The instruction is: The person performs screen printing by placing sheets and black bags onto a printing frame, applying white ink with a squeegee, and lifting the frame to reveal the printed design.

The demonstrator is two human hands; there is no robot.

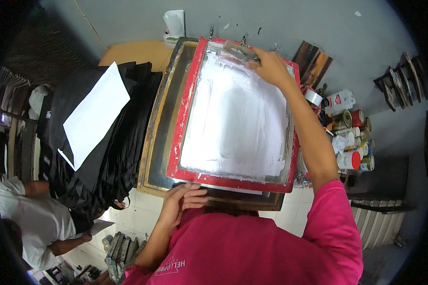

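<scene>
A red-framed printing screen (177,137) lies tilted over a larger wooden frame (150,156) in front of me. White ink (238,123) is smeared across its mesh, with a rectangular outline showing in the middle. At the screen's far edge, my right hand (271,67) is closed on the end of a squeegee (237,51), which rests on the ink. My left hand (184,199) is beside the near edge of the frames, fingers stretched out and holding nothing. Whether it touches the wooden frame I cannot tell.
To the left, a white sheet (97,116) lies on a tall pile of black fabric bags (140,90). Paint cans (349,160) and bottles crowd the right side. A person in a white shirt (31,221) is at the lower left. A grey wall (290,21) rises behind.
</scene>
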